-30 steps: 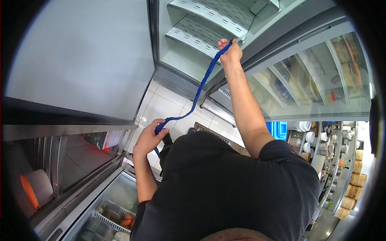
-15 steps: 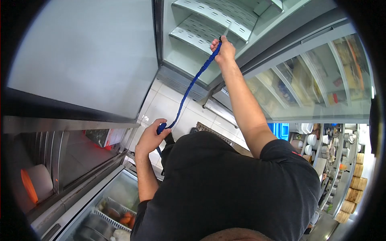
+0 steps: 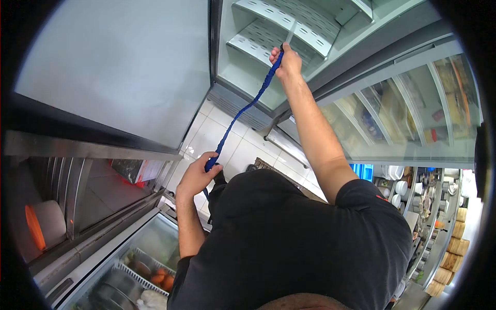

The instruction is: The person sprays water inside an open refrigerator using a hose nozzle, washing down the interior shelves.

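Note:
A blue crinkled fabric hose (image 3: 256, 99) runs between my two hands. My right hand (image 3: 290, 64) is closed around its upper end, held in front of the open refrigerator (image 3: 243, 77). From that end a thin pale streak, like a jet of water, points at the perforated metal shelves (image 3: 263, 43). Lower down, my left hand (image 3: 198, 175) grips the hose near my body, thumb and fingers wrapped round it. Below this hand the hose hangs down toward the floor, where it is partly hidden.
A glass door (image 3: 392, 113) with bags and packages showing through it stands at the right. At lower left is a glass-topped chest (image 3: 160, 232) with vegetables in baskets. Racks of bowls and bamboo steamers (image 3: 457, 245) line the right edge. The floor (image 3: 253, 150) is white tile.
The view has shifted slightly, so the refrigerator sits a little farther right. The hose between my hands hangs in a different curve. Both hands keep their grip, and the pale streak looks longer.

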The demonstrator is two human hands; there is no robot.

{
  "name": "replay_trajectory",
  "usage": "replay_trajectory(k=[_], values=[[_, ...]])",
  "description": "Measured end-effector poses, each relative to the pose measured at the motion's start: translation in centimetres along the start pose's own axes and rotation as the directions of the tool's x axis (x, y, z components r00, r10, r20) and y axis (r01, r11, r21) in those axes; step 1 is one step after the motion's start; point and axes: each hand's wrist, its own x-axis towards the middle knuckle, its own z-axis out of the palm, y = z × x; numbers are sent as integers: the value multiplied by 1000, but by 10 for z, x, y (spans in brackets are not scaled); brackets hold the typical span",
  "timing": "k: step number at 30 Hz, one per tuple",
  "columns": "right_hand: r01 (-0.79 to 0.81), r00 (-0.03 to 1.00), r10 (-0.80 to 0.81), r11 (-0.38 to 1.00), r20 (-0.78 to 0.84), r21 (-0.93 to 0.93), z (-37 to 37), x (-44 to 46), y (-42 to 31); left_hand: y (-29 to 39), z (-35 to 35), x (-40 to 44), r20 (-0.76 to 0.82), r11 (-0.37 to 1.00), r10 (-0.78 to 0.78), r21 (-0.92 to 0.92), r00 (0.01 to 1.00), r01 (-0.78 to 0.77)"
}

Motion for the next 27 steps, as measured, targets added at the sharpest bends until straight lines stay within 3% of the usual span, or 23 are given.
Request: replay_trajectory(k=[27], values=[[7,998,-4,999,-56,50,-9,14,-11,6,-3,-1,9,1000,-14,7,1000,14]])
